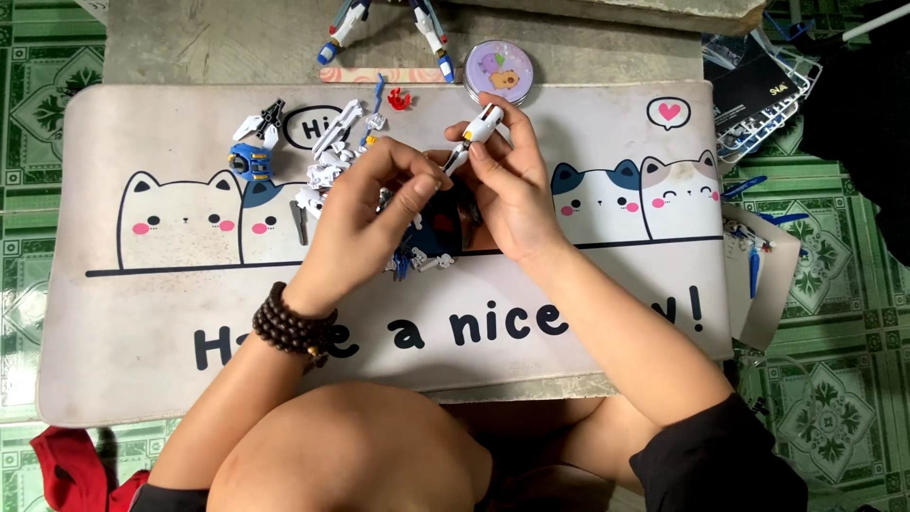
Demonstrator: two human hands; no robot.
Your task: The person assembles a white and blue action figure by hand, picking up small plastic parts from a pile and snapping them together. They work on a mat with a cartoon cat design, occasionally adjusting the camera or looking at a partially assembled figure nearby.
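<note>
Green patterned floor tiles all round, glossy, with a low grey concrete surface on top. Covering most of it: large white desk mat, soft rubbery look, printed cartoon cats and lettering, grubby at the edges.

At 2 o'clock: stack of plastic part frames, black and white, thin and springy. At 3 o'clock, blue parts on a sheet of paper hanging off the mat edge. At 12 o'clock: legs of a built model figure, white and blue, and a round lilac tin, shiny lid. At 10 o'clock: blue rounded part, scatter of small white parts, tiny red piece.

Centre: left hand, bead bracelet at wrist, fingers pinched shut toward a small piece hidden behind the thumb; cannot tell what exactly. Right hand closed on white cylindrical part with yellow and black bands, hard smooth plastic, tilted toward 1 o'clock, just above mat centre.

Risks, judged: thin pegs could snap or whiten if pressed off-axis. Small piece could pop out of the pinch and vanish among the loose parts or onto the busy tile pattern. Forearms near the white scatter; a sweep could knock parts off the mat.
</note>
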